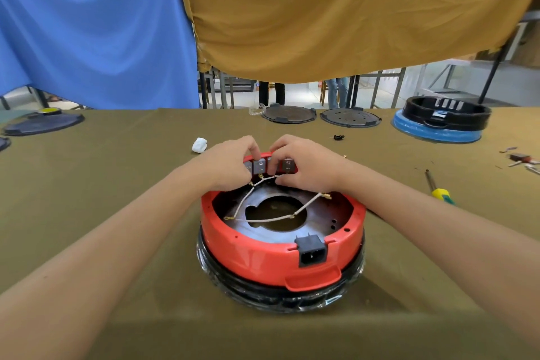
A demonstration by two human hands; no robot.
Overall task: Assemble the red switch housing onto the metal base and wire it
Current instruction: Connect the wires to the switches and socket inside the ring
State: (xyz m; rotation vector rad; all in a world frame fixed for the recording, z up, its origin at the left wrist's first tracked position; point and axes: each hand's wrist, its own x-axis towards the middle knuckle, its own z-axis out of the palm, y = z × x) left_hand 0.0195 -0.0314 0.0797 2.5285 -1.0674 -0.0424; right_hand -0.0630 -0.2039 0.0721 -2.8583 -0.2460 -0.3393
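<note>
Both the left hand [230,162] and right hand [304,164] pinch grey switches [259,166] just under their fingertips at the red housing's [271,254] far rim, white wires [280,218] trailing below.

Both hands meet at the far rim of the housing, mid-table.

The left hand [230,164] and right hand [304,165] sit side by side on the switch blocks [259,166]; the housing [263,254] spreads nearer than them, wires [271,218] inside, socket [311,251] on its near wall. A screwdriver [438,188] lies right of the hands, two discs [318,116] beyond them, a wad [200,145] just left.
</note>
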